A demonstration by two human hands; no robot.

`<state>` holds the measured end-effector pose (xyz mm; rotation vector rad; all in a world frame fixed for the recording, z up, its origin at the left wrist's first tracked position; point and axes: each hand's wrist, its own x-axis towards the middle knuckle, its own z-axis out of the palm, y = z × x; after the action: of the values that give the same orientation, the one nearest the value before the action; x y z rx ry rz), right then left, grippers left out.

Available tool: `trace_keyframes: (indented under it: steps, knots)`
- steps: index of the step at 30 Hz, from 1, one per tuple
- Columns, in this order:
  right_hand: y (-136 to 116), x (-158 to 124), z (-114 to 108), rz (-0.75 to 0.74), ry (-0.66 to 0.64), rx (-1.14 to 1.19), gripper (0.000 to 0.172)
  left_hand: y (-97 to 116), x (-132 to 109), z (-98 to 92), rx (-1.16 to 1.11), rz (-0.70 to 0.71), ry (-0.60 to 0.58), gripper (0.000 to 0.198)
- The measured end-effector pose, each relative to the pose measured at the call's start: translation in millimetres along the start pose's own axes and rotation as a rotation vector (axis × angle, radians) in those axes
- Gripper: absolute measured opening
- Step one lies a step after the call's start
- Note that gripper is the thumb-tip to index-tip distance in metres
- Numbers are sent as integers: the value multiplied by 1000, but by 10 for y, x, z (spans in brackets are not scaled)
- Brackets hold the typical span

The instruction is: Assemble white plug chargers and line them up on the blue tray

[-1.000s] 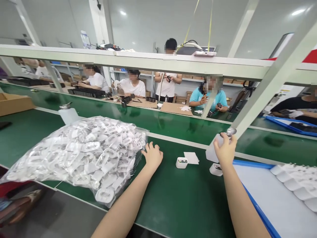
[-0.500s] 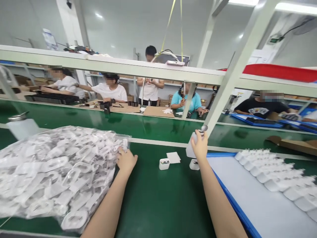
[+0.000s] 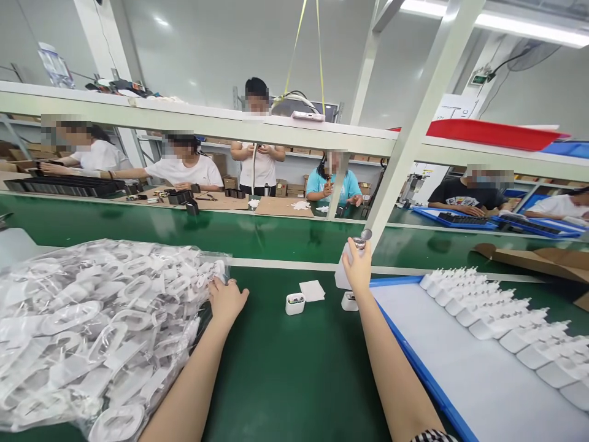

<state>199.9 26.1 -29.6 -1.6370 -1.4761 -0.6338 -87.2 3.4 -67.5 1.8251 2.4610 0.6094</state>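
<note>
My left hand (image 3: pixel 224 299) rests closed against the edge of a big clear plastic bag (image 3: pixel 96 325) full of white plastic parts, gripping its opening. My right hand (image 3: pixel 358 267) is wrapped round a white dispenser bottle (image 3: pixel 343 274) with a metal top, standing on the green bench by a blue-rimmed tray (image 3: pixel 464 368). Two small white cases (image 3: pixel 295 303) (image 3: pixel 348 301) sit open between my hands, with a white square wipe (image 3: pixel 311 290) behind them.
Rows of white parts (image 3: pixel 501 325) lie on the blue-rimmed tray at the right. A slanted white frame post (image 3: pixel 414 135) rises just behind the bottle. Several people work at the far bench (image 3: pixel 184 166). A flattened cardboard box (image 3: pixel 534 258) lies at the far right.
The view has swung to the right, so the bag now sits further left. My left hand moved from beside the bag onto its edge. My right hand stayed on the bottle.
</note>
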Motion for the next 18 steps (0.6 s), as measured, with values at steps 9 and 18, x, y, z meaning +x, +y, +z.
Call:
trace_keyframes:
  steps: [9,18]
  knots:
    - [-469,-212,-266,-46,-333,8,34,60,-41,-6,-34,191,196,43]
    - [-744,-626,129,-55,-1001,-107,45,255,-246,-80,-325,338,124,35]
